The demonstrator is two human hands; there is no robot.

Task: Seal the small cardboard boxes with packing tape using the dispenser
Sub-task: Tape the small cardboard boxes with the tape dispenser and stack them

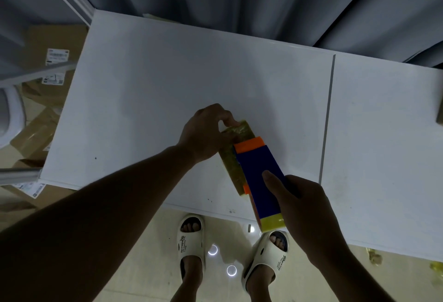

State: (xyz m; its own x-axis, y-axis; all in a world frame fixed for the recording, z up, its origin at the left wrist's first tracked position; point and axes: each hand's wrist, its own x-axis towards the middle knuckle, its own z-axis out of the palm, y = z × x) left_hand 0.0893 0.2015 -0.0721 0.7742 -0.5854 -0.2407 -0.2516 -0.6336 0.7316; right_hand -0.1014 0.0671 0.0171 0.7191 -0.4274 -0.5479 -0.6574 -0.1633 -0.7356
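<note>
Mid-frame, near the white table's (pixel 167 74) lower edge, our left hand (pixel 203 131) pinches the small cardboard box (pixel 239 131) w/ curled fingers while our right hand (pixel 304 208) grips the blue dispenser (pixel 259 170) on it; we'd keep steady pressure & pull straight.

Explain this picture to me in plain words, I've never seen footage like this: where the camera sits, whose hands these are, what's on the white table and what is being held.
The one picture comes from a wide-angle camera on a person's head, looking down; that is why you see feet in slippers below. No machine is involved, only two bare hands. On the white table lies a small cardboard box wrapped in shiny yellowish tape. The left hand pinches the box's far end to steady it. The right hand grips a blue and orange tape dispenser, laid along the box top. More cardboard boxes lie on the floor at left.
</note>
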